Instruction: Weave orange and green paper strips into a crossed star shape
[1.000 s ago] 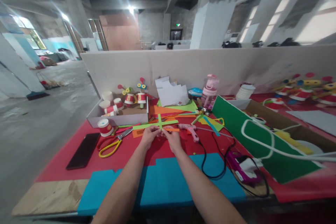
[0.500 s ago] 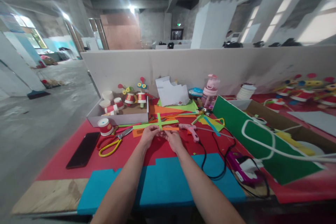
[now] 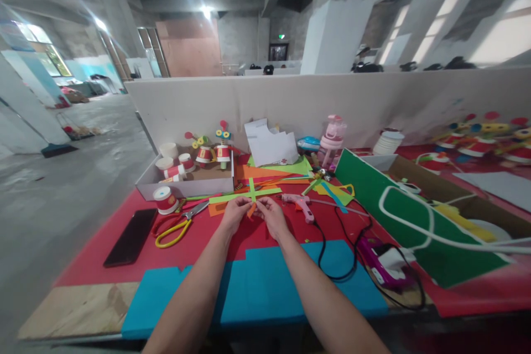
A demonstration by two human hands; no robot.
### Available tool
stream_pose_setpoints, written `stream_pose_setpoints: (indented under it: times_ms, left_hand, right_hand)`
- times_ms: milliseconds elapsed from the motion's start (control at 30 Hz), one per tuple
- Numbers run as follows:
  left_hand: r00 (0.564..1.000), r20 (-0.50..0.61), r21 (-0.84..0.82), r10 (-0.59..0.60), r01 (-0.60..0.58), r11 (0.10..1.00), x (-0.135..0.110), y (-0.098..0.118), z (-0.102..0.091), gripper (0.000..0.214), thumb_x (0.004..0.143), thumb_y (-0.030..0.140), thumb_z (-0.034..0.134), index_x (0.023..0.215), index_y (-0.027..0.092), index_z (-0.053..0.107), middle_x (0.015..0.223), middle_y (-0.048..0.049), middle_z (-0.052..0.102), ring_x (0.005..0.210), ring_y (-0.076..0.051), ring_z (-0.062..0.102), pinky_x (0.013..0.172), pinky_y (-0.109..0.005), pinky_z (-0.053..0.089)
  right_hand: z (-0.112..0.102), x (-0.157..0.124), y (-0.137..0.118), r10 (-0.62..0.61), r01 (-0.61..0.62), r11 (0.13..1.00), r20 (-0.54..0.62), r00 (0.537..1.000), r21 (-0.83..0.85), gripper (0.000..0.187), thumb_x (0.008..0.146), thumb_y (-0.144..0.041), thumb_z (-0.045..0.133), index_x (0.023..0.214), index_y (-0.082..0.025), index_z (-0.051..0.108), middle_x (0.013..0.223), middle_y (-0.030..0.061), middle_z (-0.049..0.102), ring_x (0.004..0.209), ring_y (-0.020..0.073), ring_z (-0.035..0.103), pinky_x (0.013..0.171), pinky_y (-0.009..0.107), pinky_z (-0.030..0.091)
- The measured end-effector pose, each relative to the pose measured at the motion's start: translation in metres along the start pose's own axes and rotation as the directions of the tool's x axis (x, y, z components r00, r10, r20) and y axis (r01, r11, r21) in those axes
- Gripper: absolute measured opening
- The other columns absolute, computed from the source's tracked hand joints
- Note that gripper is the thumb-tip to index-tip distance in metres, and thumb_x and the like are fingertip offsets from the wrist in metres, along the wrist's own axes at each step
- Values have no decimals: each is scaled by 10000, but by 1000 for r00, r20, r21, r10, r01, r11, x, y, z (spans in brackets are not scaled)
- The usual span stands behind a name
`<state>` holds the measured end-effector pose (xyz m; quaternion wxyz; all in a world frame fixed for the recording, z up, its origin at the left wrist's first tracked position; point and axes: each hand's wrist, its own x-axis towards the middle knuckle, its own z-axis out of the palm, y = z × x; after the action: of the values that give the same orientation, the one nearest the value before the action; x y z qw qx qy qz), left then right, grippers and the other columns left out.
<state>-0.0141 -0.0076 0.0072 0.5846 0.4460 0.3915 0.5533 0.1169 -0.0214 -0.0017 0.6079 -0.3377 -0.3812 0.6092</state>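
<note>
Orange strip (image 3: 251,210) has swung from sticking out rightward to pointing toward me, between my left hand (image 3: 235,214) and right hand (image 3: 270,218). Both pinch closed on the near end of the green cross (image 3: 267,192), which spreads ahead of my fingertips; whether either also grips the strip, I can't tell. Best keep edges square, pressing evenly without creasing the arms.

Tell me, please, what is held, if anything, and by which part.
The left hand and right hand pinch a green paper cross at its near end, seemingly with an orange paper strip there.
</note>
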Motion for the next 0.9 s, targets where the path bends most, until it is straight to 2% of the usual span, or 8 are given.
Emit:
stream_pose_setpoints:
  times_ms: [267,500,800,900]
  left_hand:
    - [999,41,-67,-14,17,998,0,0,0,333,535,310,836,727,122,639,598,-19,646,508,-116,581,504,-222,444]
    - [998,67,-35,-11,13,999,3,-6,-4,330,561,318,830,752,115,653,614,-21,644,502,-115,578,498,-229,452]
    - [996,68,-52,-52,55,997,-3,3,1,368,532,333,842,765,108,667,637,-54,681,529,-140,607,507,-242,469]
    - [997,60,-38,-55,58,998,-2,2,0,361,542,335,833,772,106,676,650,-65,689,543,-147,617,512,-241,463]
  right_hand:
    - [3,-1,-1,-9,9,1000,-5,1000,8,327,617,-396,794,773,-192,593,678,-22,642,599,134,634,659,298,544]
    - [4,-2,-3,-13,12,1000,-15,1000,-18,328,621,-403,784,778,-194,586,676,-24,645,581,127,624,641,285,533]
    - [2,-1,-1,-69,62,993,-70,995,-100,315,631,-437,758,769,-199,604,645,-29,620,606,128,599,651,279,525]
    - [-1,1,2,-65,56,993,-87,994,-106,348,623,-437,761,847,-200,639,672,-18,641,628,138,606,656,286,525]
